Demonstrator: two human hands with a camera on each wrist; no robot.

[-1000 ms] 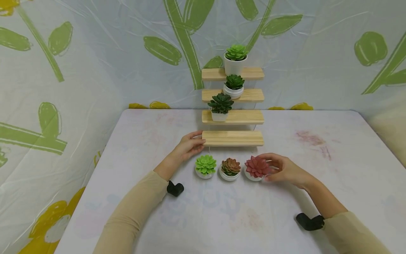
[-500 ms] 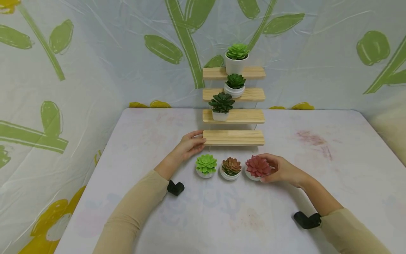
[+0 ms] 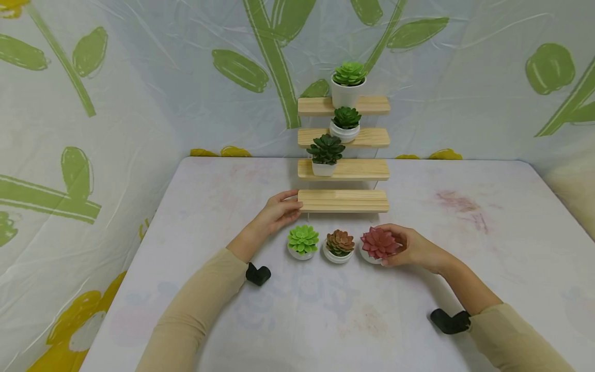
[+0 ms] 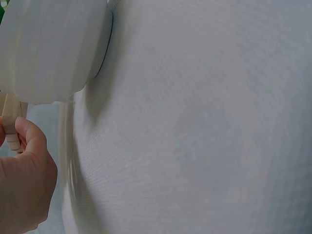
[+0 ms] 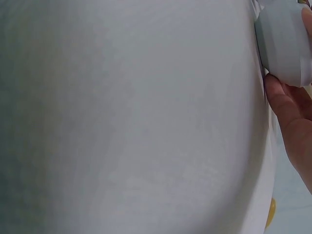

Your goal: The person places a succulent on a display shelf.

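A tiered wooden plant stand (image 3: 344, 202) stands at the back of the table. My left hand (image 3: 277, 213) pinches the left end of its lowest board; the left wrist view shows thumb and fingers on the board's end (image 4: 9, 122). In front of the stand, my right hand (image 3: 413, 250) holds a red potted succulent (image 3: 378, 243) from its right side, fingers and thumb around the white pot (image 5: 285, 46). The pot appears to be on the table. Left of it, in a row, are a brown potted succulent (image 3: 340, 244) and a light green potted succulent (image 3: 303, 240).
Higher boards hold a dark green succulent in a square pot (image 3: 326, 150), a green succulent in a round pot (image 3: 346, 120) and a bright green succulent in a tall pot (image 3: 348, 77). Black angled pieces (image 3: 257, 274) sit by both sleeves. A patterned cloth (image 3: 223, 103) hangs behind.
My right hand has closed in on the red succulent, its thumb moving left to the pot's front. My left hand stays on the lowest board. The head view has shifted slightly.
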